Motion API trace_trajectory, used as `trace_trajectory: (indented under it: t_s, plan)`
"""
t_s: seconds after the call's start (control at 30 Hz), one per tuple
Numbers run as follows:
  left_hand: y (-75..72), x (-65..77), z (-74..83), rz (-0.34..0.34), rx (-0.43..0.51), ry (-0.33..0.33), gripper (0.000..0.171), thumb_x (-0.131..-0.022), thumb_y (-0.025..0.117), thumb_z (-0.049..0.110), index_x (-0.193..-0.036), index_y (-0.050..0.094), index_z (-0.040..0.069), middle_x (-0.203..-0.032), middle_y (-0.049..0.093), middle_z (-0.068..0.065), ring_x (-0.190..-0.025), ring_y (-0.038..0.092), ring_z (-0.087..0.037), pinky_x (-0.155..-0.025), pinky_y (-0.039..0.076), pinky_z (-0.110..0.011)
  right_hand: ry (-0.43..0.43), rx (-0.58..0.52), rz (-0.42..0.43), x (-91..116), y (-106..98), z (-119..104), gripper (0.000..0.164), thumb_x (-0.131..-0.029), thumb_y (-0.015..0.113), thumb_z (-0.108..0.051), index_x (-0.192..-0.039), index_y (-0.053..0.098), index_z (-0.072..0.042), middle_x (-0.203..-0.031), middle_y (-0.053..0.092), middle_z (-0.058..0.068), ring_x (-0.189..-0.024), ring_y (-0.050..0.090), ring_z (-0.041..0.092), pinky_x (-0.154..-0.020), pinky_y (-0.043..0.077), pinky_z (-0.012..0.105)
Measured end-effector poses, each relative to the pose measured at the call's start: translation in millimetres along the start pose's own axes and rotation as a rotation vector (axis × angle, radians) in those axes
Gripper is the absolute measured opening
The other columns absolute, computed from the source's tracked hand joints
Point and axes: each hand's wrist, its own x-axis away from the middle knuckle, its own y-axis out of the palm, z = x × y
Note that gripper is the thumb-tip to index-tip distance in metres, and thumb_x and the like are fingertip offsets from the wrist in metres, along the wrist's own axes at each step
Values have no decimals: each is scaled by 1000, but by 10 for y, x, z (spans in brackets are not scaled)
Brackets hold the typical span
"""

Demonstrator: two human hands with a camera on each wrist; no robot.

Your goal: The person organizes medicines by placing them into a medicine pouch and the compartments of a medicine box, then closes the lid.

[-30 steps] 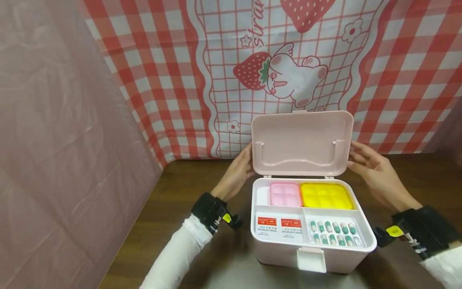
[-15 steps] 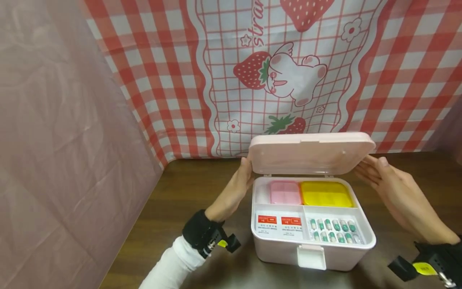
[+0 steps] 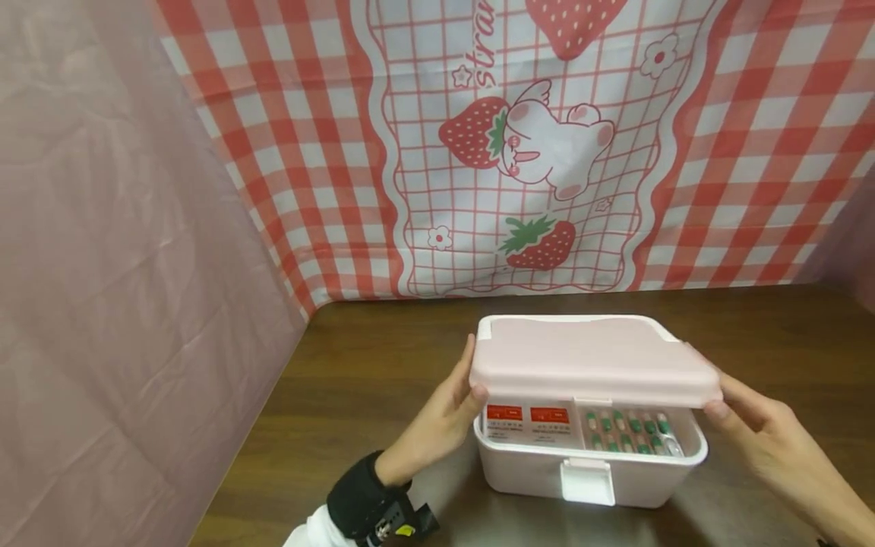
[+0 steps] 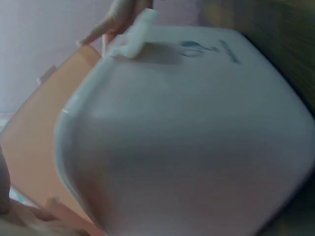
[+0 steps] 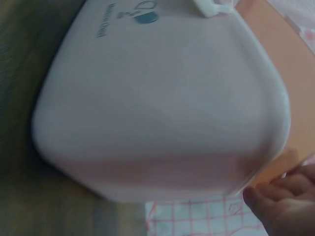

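Observation:
A white medicine box [image 3: 519,475] stands on the table, its pale pink lid [image 3: 591,361] tilted low over the open top. My left hand [image 3: 437,418] grips the lid's left edge, thumb at the front corner. At the opposite corner, my right hand [image 3: 766,429] holds the lid between thumb and fingers. Under the raised front edge show red-and-white cotton pad packets [image 3: 529,425] and a blister pack [image 3: 632,434] of green-and-white capsules. The rear compartments are hidden by the lid. A white latch [image 3: 588,482] hangs down at the front, and both wrist views show the box's side walls.
The brown wooden table [image 3: 342,380] extends to both sides of the box. Behind it hangs a red-and-white checked cloth [image 3: 321,152] with strawberry prints. A plain pinkish cloth [image 3: 123,266] covers the left side.
The lid has swung from upright forward and down over the box, both hands moving with it toward the front. The pink and yellow pill cases at the back have gone out of sight.

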Motion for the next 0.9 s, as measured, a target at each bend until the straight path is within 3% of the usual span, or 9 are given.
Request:
trace_trajectory:
  t_s: [0.13, 0.23, 0.33, 0.5, 0.67, 0.83, 0.9]
  plan:
    - [-3, 115, -105, -2, -102, 25, 84, -84, 34, 65, -147, -2, 23, -153, -2, 0, -141, 2, -21, -112, 12, -49, -87, -14, -75, 82, 17, -4, 62, -88, 49, 8, -144, 26, -7, -149, 26, -12, -123, 29, -18, -83, 35, -1]
    - [-4, 181, -162, -3, -175, 47, 81, -84, 39, 60, -147, 2, 24, -153, -1, 4, -141, -1, -24, -111, 12, -54, -196, -61, -130, 125, 33, -2, 70, -81, 51, 18, -143, 22, 2, -152, 19, 5, -130, 27, -10, -89, 36, 2]
    - [-5, 225, -201, -7, -233, 65, 81, -85, 45, 53, -148, 5, 21, -154, 0, 5, -141, 0, -26, -109, 14, -57, -241, -86, -163, 161, 54, 3, 74, -78, 53, 20, -142, 19, 5, -152, 14, 12, -132, 25, -8, -91, 36, 3]
    - [0, 277, -224, -35, -293, 51, 82, -85, 48, 48, -148, 3, 21, -154, -2, 6, -141, -1, -25, -109, 14, -56, -188, -68, -175, 217, 83, -4, 78, -78, 57, 16, -144, 17, 1, -153, 12, 11, -131, 24, -11, -90, 34, 1]
    - [17, 308, -219, -40, -288, 39, 82, -87, 52, 42, -148, 1, 22, -154, -3, 7, -141, 0, -23, -109, 15, -57, -103, -45, -194, 239, 89, -18, 80, -82, 58, 10, -147, 15, -9, -154, 10, 7, -130, 18, -15, -87, 33, -1]
    - [62, 337, -198, -21, -326, 36, 80, -90, 52, 36, -148, -1, 23, -154, -3, 7, -141, 2, -25, -108, 17, -57, -110, -42, -162, 256, 102, -51, 80, -80, 58, 12, -146, 17, -7, -154, 13, 8, -130, 21, -14, -88, 33, -1]
    - [90, 356, -189, 16, -400, 85, 77, -91, 52, 36, -148, 2, 21, -155, 0, 4, -141, 5, -27, -108, 20, -56, -125, -33, -116, 269, 119, -100, 81, -77, 61, 14, -145, 21, -5, -153, 18, 10, -131, 23, -11, -90, 32, 0]
